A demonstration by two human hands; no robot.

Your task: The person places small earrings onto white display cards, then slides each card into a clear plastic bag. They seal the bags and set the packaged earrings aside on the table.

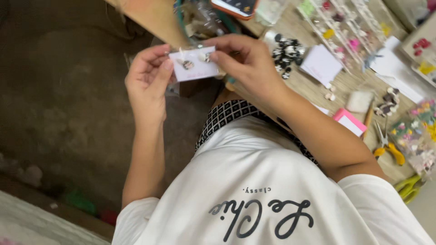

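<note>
A small pale card [194, 69] with two little stud earrings on it is held up in front of me, over the edge of a wooden table [313, 90]. My left hand [147, 81] grips the card's left edge between thumb and fingers. My right hand [247, 66] pinches the card's right side, its fingertips on the right earring [206, 57]. The other earring [187, 64] sits near the card's middle. My white printed shirt fills the lower part of the view.
On the table lie a heap of black-and-white beads [286, 52], white cards [321, 63], a pink pad [349, 121], yellow-handled pliers [388, 147], clear compartment boxes of coloured pieces [345, 22] and bags of beads [415, 131]. Dark floor lies to the left.
</note>
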